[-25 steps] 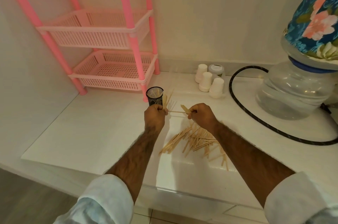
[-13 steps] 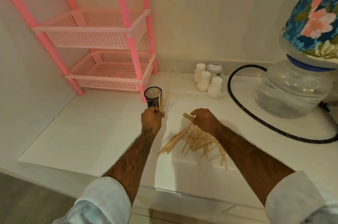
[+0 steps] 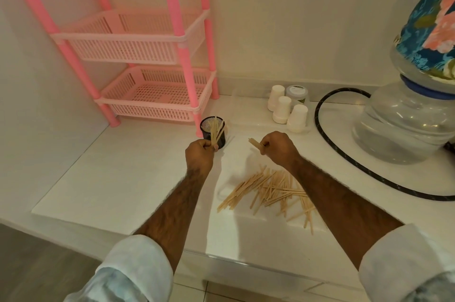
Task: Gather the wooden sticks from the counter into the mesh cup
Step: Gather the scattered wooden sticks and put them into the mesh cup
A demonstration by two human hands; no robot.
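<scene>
A small black mesh cup (image 3: 206, 126) stands on the white counter by the foot of a pink rack. My left hand (image 3: 200, 154) is just in front of it, closed on a bunch of wooden sticks (image 3: 216, 130) that point up across the cup's mouth. My right hand (image 3: 278, 147) is to the right of the cup, closed on a few wooden sticks (image 3: 255, 142) whose ends jut out to the left. A loose pile of wooden sticks (image 3: 270, 190) lies on the counter under my right forearm.
A pink plastic rack (image 3: 157, 94) with basket shelves fills the back left corner. Three upturned white paper cups (image 3: 286, 110) and a lidded jar stand at the back. A black hose (image 3: 349, 156) curves round a large water bottle (image 3: 406, 126) on the right.
My hands have drawn apart: the left has carried its bunch of sticks up to the cup's mouth, while the right has moved off to the right with a few sticks.
</scene>
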